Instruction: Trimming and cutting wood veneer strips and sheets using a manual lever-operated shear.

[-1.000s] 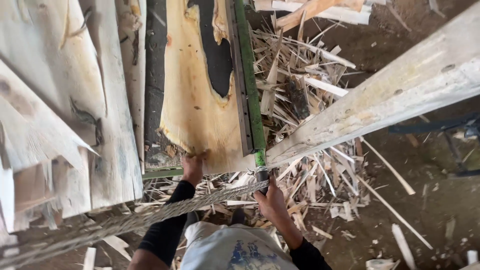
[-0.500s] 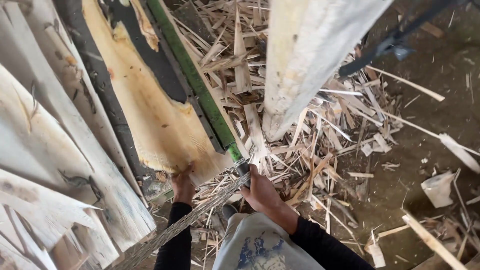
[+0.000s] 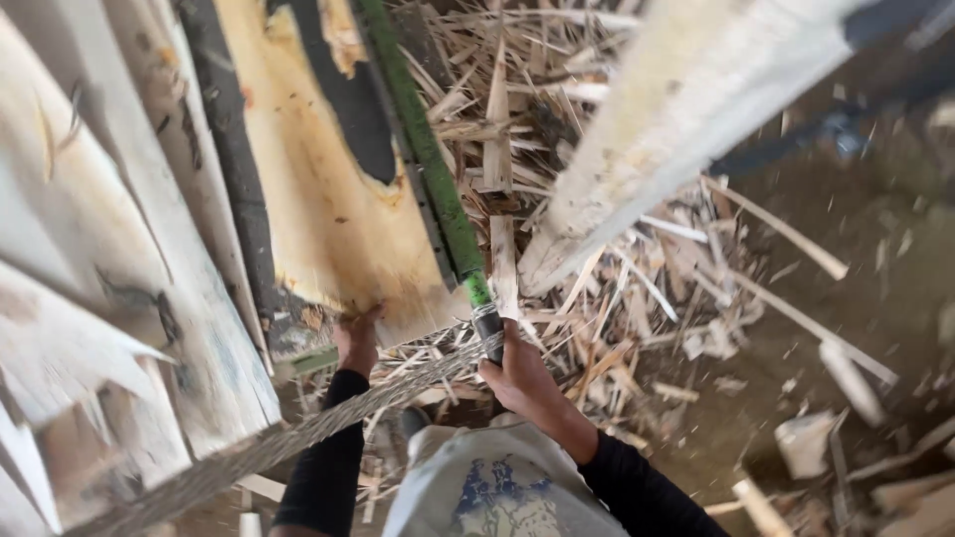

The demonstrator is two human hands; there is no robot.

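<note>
two hands: our left hand grips the stiff, heavy slab's end; right hand closed round the green bar.

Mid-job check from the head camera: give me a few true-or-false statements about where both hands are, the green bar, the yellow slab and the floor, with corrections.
1. The right hand grips the lower end of the green bar. True.
2. The left hand rests on the floor litter. False: it is at the bottom edge of the yellow slab.
3. The floor is covered with wood scraps. True.
4. The yellow slab lies to the right of the green bar. False: it is to the bar's left.
5. Both arms wear dark sleeves. True.
</note>
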